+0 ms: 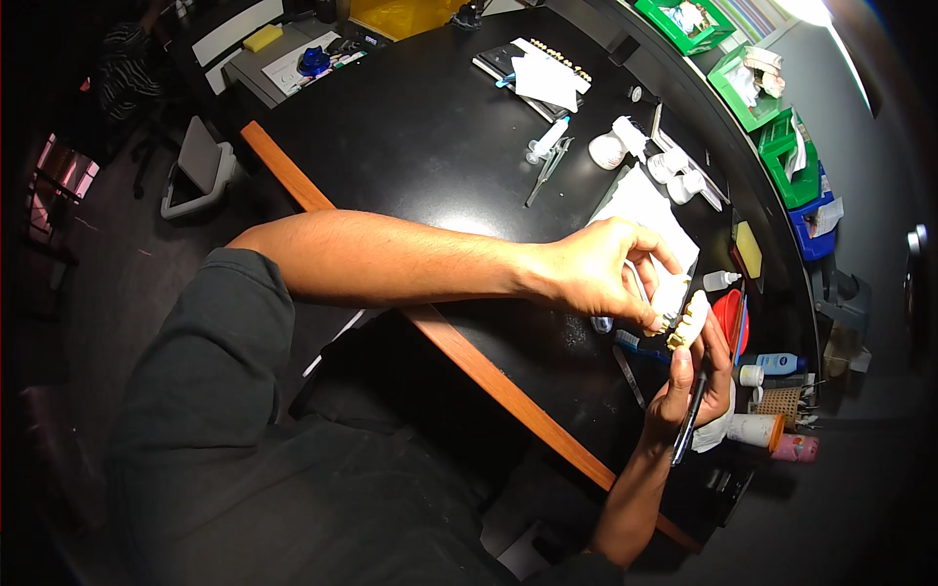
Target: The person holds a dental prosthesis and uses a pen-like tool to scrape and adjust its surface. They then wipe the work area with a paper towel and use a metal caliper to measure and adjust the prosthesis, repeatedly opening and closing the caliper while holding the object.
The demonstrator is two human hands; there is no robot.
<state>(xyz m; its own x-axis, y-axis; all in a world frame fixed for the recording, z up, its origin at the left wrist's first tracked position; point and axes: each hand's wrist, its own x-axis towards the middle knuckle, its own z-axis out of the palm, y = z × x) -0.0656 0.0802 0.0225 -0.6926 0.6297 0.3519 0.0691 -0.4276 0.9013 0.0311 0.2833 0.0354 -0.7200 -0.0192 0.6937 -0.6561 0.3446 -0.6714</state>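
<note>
Head view: the left hand reaches across the black worktop, its fingers closed around a pale dental cast held just above the bench's right end. The right hand comes up from below, fingers wrapped round a second cream tooth model and also pinching a thin dark tool that runs down past the palm. The two models touch or nearly touch between the hands.

Along the curved far rim stand green bins with white contents, and a blue bin just below them. Small white bottles stand near tweezers and a syringe-like tube. White paper lies under the left hand. A yellow pad, a red dish, a blue-and-white bottle and an orange-capped pink tube crowd the right end.

A wooden edge strip runs diagonally along the near side; the bench centre is bare black, with open room left of the arm
</note>
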